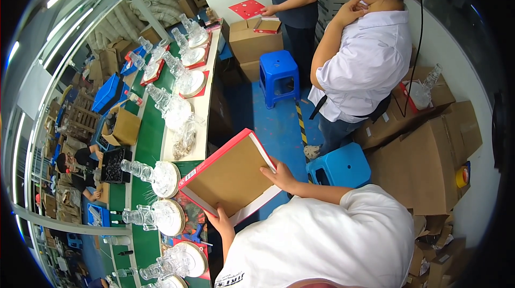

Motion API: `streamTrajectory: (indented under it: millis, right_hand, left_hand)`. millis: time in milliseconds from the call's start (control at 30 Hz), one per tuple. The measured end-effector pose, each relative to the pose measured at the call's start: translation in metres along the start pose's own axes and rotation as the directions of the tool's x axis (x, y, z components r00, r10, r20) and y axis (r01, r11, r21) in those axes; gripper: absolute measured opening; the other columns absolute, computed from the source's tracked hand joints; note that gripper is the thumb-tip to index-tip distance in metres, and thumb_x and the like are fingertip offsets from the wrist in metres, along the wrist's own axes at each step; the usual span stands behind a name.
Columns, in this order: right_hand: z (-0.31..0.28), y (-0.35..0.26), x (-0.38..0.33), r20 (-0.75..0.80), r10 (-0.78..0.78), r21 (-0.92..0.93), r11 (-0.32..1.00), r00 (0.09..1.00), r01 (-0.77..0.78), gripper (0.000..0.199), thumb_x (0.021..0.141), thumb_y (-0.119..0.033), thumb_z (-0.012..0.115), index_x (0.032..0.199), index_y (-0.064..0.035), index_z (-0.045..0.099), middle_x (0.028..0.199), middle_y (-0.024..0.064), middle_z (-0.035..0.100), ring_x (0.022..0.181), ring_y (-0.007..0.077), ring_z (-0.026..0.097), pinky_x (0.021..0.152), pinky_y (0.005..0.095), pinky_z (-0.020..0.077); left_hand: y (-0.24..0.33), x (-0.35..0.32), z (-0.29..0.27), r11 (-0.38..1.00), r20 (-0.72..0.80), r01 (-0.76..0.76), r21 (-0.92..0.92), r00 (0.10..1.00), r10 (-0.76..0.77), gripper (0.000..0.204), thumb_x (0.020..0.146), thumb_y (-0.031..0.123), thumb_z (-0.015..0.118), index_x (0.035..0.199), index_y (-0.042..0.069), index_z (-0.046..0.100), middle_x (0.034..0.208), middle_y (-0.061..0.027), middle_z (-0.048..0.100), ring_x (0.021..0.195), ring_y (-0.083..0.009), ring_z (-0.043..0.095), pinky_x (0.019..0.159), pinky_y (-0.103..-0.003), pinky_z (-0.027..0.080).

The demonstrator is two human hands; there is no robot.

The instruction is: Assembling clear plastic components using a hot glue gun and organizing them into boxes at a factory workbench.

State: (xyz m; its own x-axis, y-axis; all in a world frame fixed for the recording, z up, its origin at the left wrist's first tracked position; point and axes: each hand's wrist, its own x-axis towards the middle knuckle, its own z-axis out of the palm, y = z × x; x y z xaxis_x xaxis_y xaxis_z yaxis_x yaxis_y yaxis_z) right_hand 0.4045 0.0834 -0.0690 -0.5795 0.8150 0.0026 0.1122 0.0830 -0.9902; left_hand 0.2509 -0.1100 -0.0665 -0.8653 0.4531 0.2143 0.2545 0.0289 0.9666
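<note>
Head view: a worker in a white T-shirt holds an open, shallow cardboard box [230, 175] with red-and-white edges at the centre of the frame, tilted so its brown inside faces up. The left hand [222, 227] grips the box's lower corner, fingers closed on the rim; the right hand [280, 174] steadies the right edge, fingers wrapped over it. The box hangs just beside the long green-and-white desk [140, 154], which runs from the lower left up toward the top centre and carries a row of clear glass bottles [140, 170] lying with round white discs, several on red trays.

The step in hand looks like readying an empty box for packing; the next move would seem to call for bringing it level at the desk edge, near a bottle set.

At right, a person in a white shirt [370, 63] stands among stacked cartons [424, 164] and two blue stools [340, 167]; another person stands at the top centre holding a phone.
</note>
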Motion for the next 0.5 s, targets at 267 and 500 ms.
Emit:
streamTrajectory:
  millis: [267,500]
  right_hand:
    - [-0.0004,0.0017,-0.0010,-0.002,-0.012,0.009,1.000,1.000,0.012,0.041,0.085,-0.022,0.060,0.119,-0.0002,0.051,0.104,0.0157,0.064,0.096,0.0263,0.062,0.082,0.0336,0.0476]
    - [-0.0029,0.0041,-0.0013,0.029,0.000,0.010,1.000,1.000,0.000,0.043,0.083,-0.020,0.060,0.121,-0.0003,0.050,0.104,0.0156,0.064,0.096,0.0262,0.062,0.082,0.0341,0.0475]
  left_hand:
    - [0.0017,-0.0010,0.0012,1.000,-0.008,0.004,-0.006,1.000,-0.004,0.034,0.087,0.009,0.053,0.117,-0.003,0.045,0.107,-0.0092,0.053,0.097,-0.0188,0.047,0.089,-0.030,0.035]
    - [-0.0016,-0.0016,0.0008,1.000,0.010,0.002,0.008,1.000,-0.002,0.034,0.088,0.010,0.053,0.118,-0.003,0.045,0.107,-0.0095,0.053,0.097,-0.0189,0.047,0.089,-0.030,0.036]
